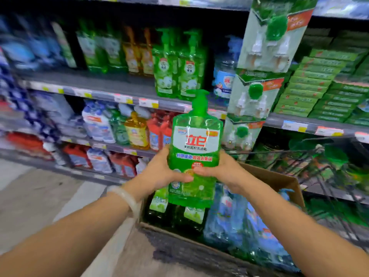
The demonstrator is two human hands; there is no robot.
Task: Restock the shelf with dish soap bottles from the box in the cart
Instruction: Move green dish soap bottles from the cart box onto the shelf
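I hold one green dish soap bottle [196, 144] upright with a pump top, above the cardboard box [279, 180]. My left hand [161, 174] grips its lower left side, thumb across the front. My right hand [221, 172] grips the lower right side. Inside the box stand more green bottles [175, 212] and blue bottles [231, 216]. On the shelf [111, 82] ahead stand two matching green pump bottles [177, 64], with bare shelf to their left.
Wire cart [323, 176] frame surrounds the box at right. Hanging packs of green plug-in refills [271, 37] drape down a strip right of the shelf bay. Lower shelves hold blue, orange and red bottles [137, 130]. Grey floor [30, 196] lies at left.
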